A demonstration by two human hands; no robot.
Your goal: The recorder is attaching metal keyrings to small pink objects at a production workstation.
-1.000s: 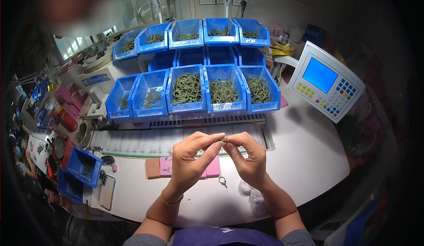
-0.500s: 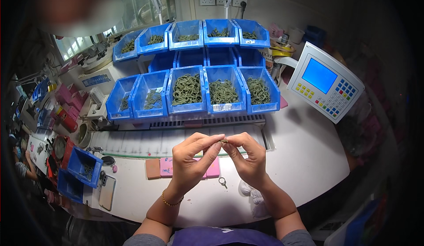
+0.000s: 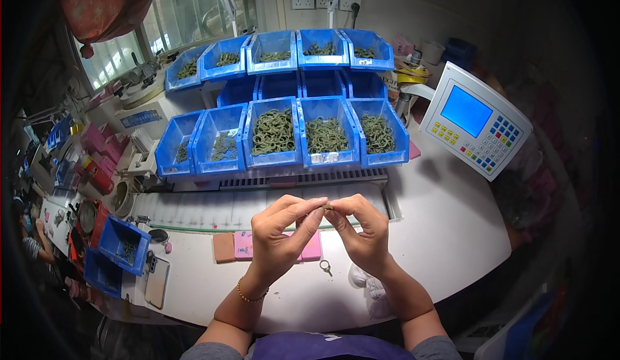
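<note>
Left hand [image 3: 284,226] and right hand [image 3: 365,229] raised over white worktop [image 3: 433,250], thumbs and fingertips of both pinching small green piece [image 3: 328,207]. IMO pinch light and even, wrists steady: looks thin, might bend or snap. Piece sits right where fingertips meet, long axis seemingly side to side, hand to hand. Ends covered, can't tell which way it points. Beyond: blue bin [image 3: 271,160], green rings [image 3: 272,131] inside.

Small greenish piece [image 3: 328,207], mostly hidden, between the fingertips of both hands [image 3: 281,227] [image 3: 363,231].
</note>
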